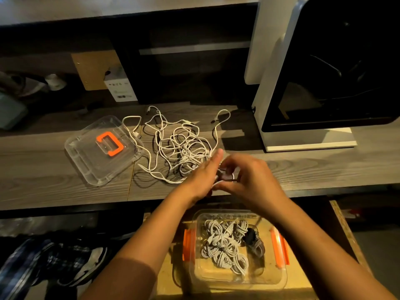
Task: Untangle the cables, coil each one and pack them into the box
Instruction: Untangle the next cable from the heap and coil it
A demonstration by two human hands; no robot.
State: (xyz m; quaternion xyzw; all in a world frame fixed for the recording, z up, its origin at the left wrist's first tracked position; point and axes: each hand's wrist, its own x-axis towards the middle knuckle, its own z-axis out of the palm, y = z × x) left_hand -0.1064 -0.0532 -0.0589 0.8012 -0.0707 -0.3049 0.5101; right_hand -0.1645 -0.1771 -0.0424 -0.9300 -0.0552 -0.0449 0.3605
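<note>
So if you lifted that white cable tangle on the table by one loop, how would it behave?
The white cable tangle looks thin and limp, so it would likely sag and dangle. Its strands cross many times, so one loop would probably drag the rest along the table. It seems light and unlikely to roll.

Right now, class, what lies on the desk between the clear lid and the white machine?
A loose tangle of white cables lies there on the wooden desk, seen in the head view.
</note>
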